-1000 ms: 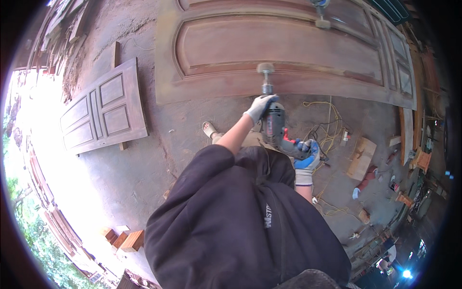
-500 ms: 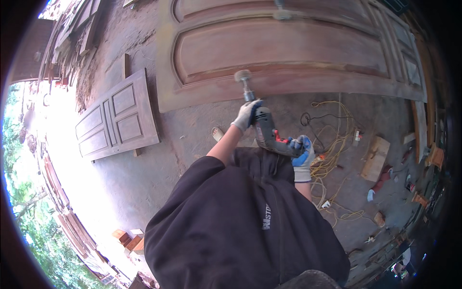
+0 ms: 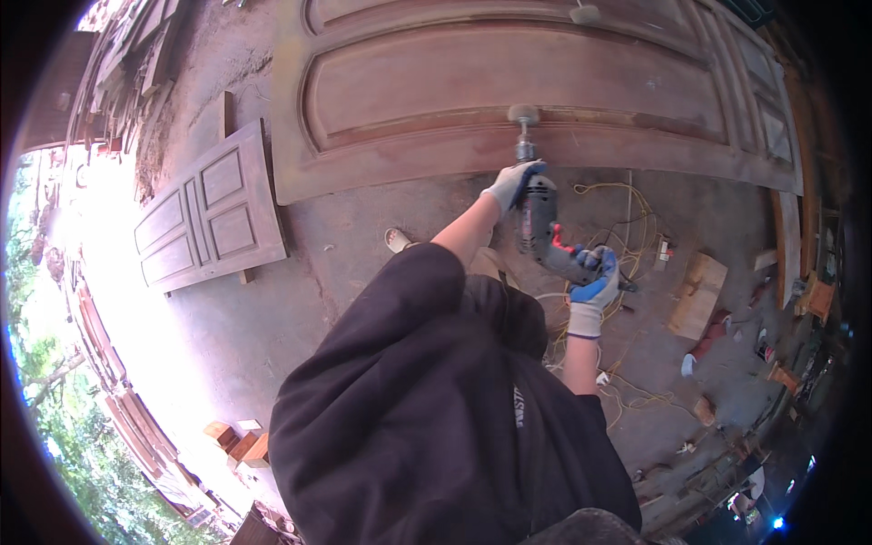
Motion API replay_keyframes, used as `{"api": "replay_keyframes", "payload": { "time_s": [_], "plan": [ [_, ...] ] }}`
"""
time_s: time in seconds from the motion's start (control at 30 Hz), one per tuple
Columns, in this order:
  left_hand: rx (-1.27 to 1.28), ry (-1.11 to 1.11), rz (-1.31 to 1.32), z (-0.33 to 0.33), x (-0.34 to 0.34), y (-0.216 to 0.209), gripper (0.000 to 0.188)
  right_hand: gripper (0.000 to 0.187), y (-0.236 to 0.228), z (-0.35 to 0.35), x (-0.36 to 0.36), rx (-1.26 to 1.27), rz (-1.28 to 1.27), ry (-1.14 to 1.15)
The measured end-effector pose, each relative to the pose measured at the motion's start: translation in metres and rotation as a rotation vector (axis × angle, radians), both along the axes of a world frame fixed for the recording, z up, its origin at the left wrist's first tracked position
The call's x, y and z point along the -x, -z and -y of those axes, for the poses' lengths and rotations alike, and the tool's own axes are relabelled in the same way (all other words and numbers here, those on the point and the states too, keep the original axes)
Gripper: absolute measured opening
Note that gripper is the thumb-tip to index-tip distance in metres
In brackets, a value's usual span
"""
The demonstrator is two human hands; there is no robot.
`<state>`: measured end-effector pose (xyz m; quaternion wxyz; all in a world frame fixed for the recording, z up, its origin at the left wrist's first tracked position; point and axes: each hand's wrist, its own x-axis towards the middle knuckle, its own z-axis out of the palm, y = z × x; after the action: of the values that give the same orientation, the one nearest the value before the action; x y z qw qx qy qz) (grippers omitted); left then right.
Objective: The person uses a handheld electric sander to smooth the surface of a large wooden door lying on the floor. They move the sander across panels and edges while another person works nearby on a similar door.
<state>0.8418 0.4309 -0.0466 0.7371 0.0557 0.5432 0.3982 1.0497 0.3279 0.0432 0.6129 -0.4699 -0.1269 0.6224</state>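
Both of my hands, in white and blue work gloves, grip a grey power drill [image 3: 538,218] with a red part by its handle. Around its front end, just behind the metal chuck, my left hand [image 3: 513,184] is closed. My right hand [image 3: 595,282] is wrapped round the rear handle. A round sanding head [image 3: 523,114] on the drill's shaft meets the moulding along the near side of a large brown panelled door [image 3: 400,154]. Whether it presses on the wood or hovers just above, I cannot tell.
A smaller panelled door [image 3: 213,213] lies to the left. Yellow cords [image 3: 636,395] tangle on the floor at the right, beside a wooden board [image 3: 698,295]. Stacked planks [image 3: 127,73] stand at the far left. A second round tool head [image 3: 584,14] shows over the door's far part.
The drill and both my hands have moved right and slightly away from me along the large door. My view has shifted a little too. The other tool head appears farther right.
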Motion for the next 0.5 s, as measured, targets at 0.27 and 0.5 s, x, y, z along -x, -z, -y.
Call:
{"api": "replay_keyframes", "payload": {
  "time_s": [0.27,0.5],
  "plan": [
    [0.044,-0.181,0.270,0.079,0.128,-0.006,0.034,0.025,-0.008,0.029,0.115,0.038,0.102,-0.261],
    [-0.013,-0.370,0.454,0.122,0.147,0.002,0.045,0.025,0.001,0.048,0.148,0.109,-0.093,-0.239]
  ]
}}
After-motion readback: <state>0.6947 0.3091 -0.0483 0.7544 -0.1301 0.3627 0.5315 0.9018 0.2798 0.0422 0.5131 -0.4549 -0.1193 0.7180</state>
